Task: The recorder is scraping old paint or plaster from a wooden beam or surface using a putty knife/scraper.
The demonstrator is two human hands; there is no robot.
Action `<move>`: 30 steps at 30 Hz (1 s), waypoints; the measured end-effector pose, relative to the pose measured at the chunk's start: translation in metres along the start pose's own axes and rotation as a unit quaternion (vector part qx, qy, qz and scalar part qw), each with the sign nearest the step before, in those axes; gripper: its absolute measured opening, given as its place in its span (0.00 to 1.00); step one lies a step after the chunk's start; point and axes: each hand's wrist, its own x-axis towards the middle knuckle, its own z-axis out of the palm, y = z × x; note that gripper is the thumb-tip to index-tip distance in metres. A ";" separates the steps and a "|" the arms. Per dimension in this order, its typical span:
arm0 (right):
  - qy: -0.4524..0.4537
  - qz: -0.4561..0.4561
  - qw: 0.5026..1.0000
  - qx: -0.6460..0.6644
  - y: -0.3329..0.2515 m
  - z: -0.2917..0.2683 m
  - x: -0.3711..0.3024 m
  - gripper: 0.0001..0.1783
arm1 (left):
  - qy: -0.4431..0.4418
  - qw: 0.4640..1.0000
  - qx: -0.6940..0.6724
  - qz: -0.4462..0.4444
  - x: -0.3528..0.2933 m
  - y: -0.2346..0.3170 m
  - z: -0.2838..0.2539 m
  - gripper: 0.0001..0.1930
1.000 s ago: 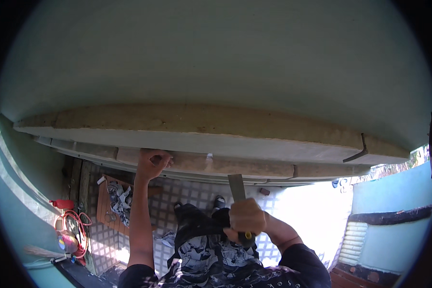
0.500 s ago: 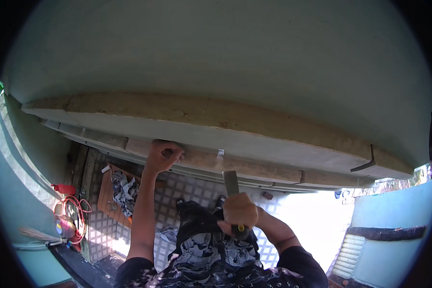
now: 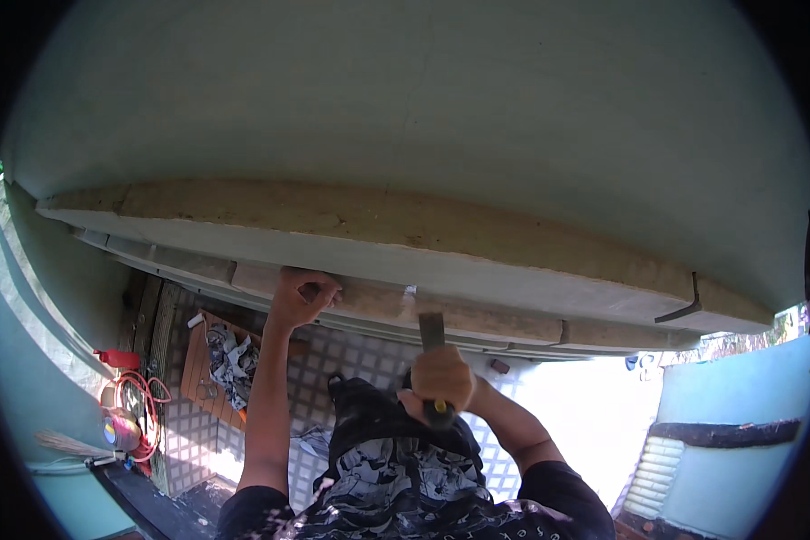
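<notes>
My right hand (image 3: 443, 376) is wrapped round the dark handle of a flat-bladed scraper (image 3: 431, 331). The blade points up and away from me, its end close to the brownish edge of the lower ledge (image 3: 486, 317); I cannot tell whether it touches. Left of it, my left hand (image 3: 302, 297) rests against the same ledge with its fingers curled and thumb bent round. What those fingers hold, if anything, is hidden. Between the hands, a small whitish patch (image 3: 409, 292) shows on the ledge's edge.
A longer upper ledge (image 3: 333, 209) juts from the greenish wall (image 3: 423, 99) above my hands. Below left are a wooden board (image 3: 198, 369) with crumpled patterned cloth (image 3: 232, 364), a coiled red hose (image 3: 153, 400) and a straw broom (image 3: 61, 441). Bright sunlit ground lies lower right.
My right hand and the scraper have moved slightly up toward the ledge. The left hand stays at the ledge, and the view has shifted a little.
</notes>
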 end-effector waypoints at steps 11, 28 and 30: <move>0.011 -0.001 0.999 0.037 -0.015 0.000 0.006 0.18 | 0.008 1.000 -0.020 -0.016 -0.007 -0.008 0.000 0.05; 0.007 0.007 0.998 0.066 -0.009 0.000 0.007 0.18 | 0.005 1.000 -0.028 -0.013 -0.009 -0.012 -0.002 0.06; 0.007 0.013 0.998 0.068 -0.011 -0.004 0.007 0.18 | 0.008 1.000 -0.017 -0.006 -0.004 -0.007 0.003 0.06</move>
